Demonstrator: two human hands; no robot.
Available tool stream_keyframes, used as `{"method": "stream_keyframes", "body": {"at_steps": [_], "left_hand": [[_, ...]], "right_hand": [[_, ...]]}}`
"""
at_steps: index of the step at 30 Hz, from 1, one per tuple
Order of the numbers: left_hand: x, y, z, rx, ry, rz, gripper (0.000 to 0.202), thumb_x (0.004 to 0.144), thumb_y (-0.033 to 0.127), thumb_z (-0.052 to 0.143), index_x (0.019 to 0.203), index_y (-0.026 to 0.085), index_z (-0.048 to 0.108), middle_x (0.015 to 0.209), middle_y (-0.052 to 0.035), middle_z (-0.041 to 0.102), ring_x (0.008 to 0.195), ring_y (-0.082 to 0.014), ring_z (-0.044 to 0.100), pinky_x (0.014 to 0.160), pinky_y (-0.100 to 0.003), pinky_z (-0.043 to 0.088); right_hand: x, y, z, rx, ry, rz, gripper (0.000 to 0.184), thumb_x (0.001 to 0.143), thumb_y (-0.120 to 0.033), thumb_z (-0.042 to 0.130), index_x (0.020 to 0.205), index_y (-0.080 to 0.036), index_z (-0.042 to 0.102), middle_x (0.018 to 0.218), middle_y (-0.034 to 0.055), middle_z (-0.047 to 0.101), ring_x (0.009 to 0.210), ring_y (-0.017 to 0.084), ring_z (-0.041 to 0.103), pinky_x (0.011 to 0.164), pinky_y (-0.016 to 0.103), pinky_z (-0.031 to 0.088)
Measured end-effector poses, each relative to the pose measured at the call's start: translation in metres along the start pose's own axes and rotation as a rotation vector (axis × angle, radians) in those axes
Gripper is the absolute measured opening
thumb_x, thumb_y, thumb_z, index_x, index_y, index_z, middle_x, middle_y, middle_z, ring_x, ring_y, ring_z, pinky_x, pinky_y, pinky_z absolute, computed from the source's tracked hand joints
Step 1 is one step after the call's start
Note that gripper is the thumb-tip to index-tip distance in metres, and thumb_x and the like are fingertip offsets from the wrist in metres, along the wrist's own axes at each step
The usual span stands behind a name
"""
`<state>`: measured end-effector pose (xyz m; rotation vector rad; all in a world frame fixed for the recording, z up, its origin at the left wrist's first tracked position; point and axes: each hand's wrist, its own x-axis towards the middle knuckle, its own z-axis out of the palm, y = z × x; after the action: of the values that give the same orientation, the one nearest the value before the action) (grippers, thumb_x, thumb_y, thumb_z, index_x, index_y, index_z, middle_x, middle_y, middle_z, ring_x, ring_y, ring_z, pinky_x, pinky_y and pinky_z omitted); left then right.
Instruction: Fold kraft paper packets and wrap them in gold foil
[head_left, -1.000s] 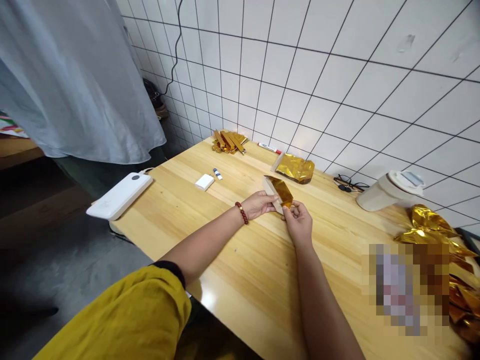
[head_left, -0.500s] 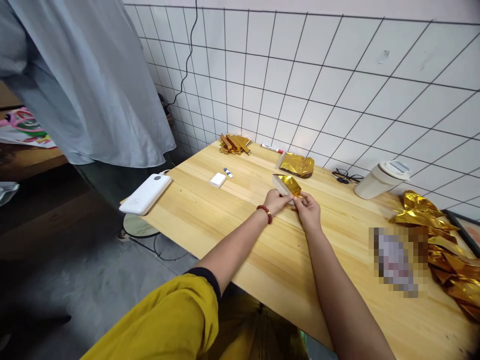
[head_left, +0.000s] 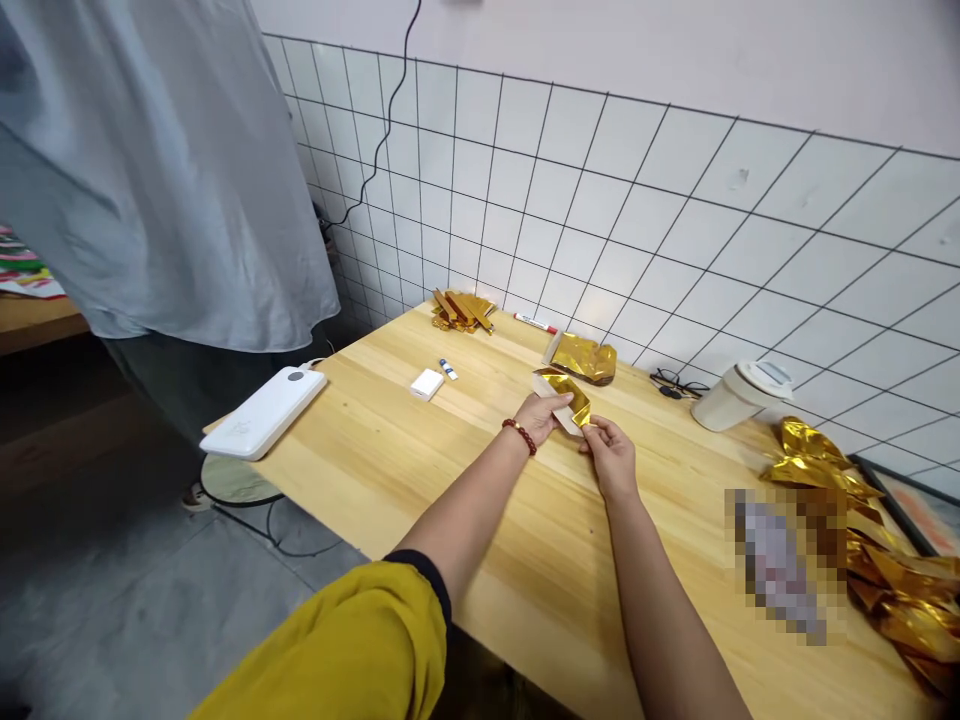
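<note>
Both bare forearms stretch forward and come close together at the hands. The left forearm slants to the right, and the left hand pinches with its thumb on top. The right hand also pinches, its fingers curled inward.

The held foil is gold and white, the near sleeve mustard, the bracelet dark red, the far wall white with black grid lines

A white device lies at the left edge of the counter, above a round stool. A marker, glasses and a lidded cup sit near the tiled wall.
</note>
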<state>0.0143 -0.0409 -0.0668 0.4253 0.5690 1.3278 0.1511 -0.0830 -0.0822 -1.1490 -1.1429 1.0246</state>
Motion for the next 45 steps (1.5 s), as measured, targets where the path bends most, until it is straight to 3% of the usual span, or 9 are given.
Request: {"method": "stream_keyframes", "body": {"at_steps": [9, 14, 22, 27, 33, 40, 45], "left_hand": [[0.001, -0.003, -0.003, -0.02, -0.061, -0.042, 0.027, 0.065, 0.01, 0.078, 0.09, 0.011, 0.066, 0.083, -0.0074, 0.073, 0.075, -0.0179, 0.068, 0.084, -0.039, 0.055], [0.005, -0.001, 0.0, -0.026, -0.044, -0.071, 0.024, 0.068, 0.009, 0.076, 0.09, 0.01, 0.066, 0.084, -0.0084, 0.073, 0.078, -0.0191, 0.069, 0.085, -0.039, 0.055], [0.005, 0.0, 0.002, 0.019, -0.055, -0.077, 0.029, 0.065, 0.005, 0.077, 0.092, 0.009, 0.067, 0.085, -0.0086, 0.073, 0.082, -0.0207, 0.07, 0.09, -0.042, 0.054], [0.005, -0.001, 0.002, 0.046, -0.075, -0.082, 0.031, 0.063, 0.01, 0.081, 0.091, 0.008, 0.067, 0.091, -0.0121, 0.074, 0.089, -0.0238, 0.07, 0.092, -0.043, 0.053], [0.004, -0.001, 0.002, 0.072, -0.102, -0.077, 0.036, 0.059, 0.011, 0.084, 0.091, 0.008, 0.068, 0.088, -0.0113, 0.074, 0.086, -0.0237, 0.07, 0.088, -0.042, 0.054], [0.006, -0.002, 0.002, 0.067, -0.098, -0.085, 0.035, 0.059, 0.011, 0.083, 0.09, 0.009, 0.068, 0.086, -0.0094, 0.074, 0.085, -0.0224, 0.069, 0.089, -0.04, 0.053], [0.002, 0.008, 0.008, -0.07, -0.108, -0.072, 0.033, 0.072, 0.034, 0.078, 0.095, 0.013, 0.067, 0.097, -0.0102, 0.073, 0.102, -0.0252, 0.067, 0.097, -0.041, 0.049]], "right_hand": [[-0.001, -0.001, 0.0, 0.033, 0.047, -0.035, 0.047, 0.066, -0.048, 0.078, 0.1, -0.018, 0.064, 0.068, -0.0027, 0.063, 0.052, 0.009, 0.054, 0.056, 0.025, 0.049], [0.0, -0.001, 0.002, 0.035, 0.005, -0.02, 0.083, 0.053, -0.035, 0.088, 0.127, -0.026, 0.051, 0.101, -0.0001, 0.061, 0.063, 0.007, 0.06, 0.066, 0.027, 0.054], [0.001, -0.001, 0.0, 0.079, 0.092, -0.033, 0.045, 0.067, -0.043, 0.078, 0.103, -0.019, 0.065, 0.075, -0.0022, 0.064, 0.052, 0.008, 0.053, 0.055, 0.024, 0.048], [0.002, -0.006, -0.007, 0.221, 0.114, 0.011, 0.046, 0.079, -0.058, 0.06, 0.099, -0.017, 0.069, 0.08, 0.0027, 0.068, 0.05, 0.009, 0.055, 0.05, 0.025, 0.047], [0.003, -0.001, -0.006, 0.135, 0.141, -0.001, 0.04, 0.067, -0.047, 0.078, 0.095, -0.018, 0.07, 0.077, -0.0004, 0.068, 0.047, 0.006, 0.049, 0.047, 0.022, 0.042], [0.0, -0.005, -0.001, 0.028, 0.099, 0.003, 0.037, 0.069, -0.048, 0.076, 0.087, -0.017, 0.068, 0.068, -0.0005, 0.066, 0.046, 0.007, 0.045, 0.045, 0.022, 0.038], [0.0, -0.004, -0.002, -0.024, 0.162, -0.035, 0.037, 0.071, -0.051, 0.072, 0.086, -0.018, 0.066, 0.066, -0.0009, 0.064, 0.045, 0.007, 0.045, 0.046, 0.022, 0.038]]}}
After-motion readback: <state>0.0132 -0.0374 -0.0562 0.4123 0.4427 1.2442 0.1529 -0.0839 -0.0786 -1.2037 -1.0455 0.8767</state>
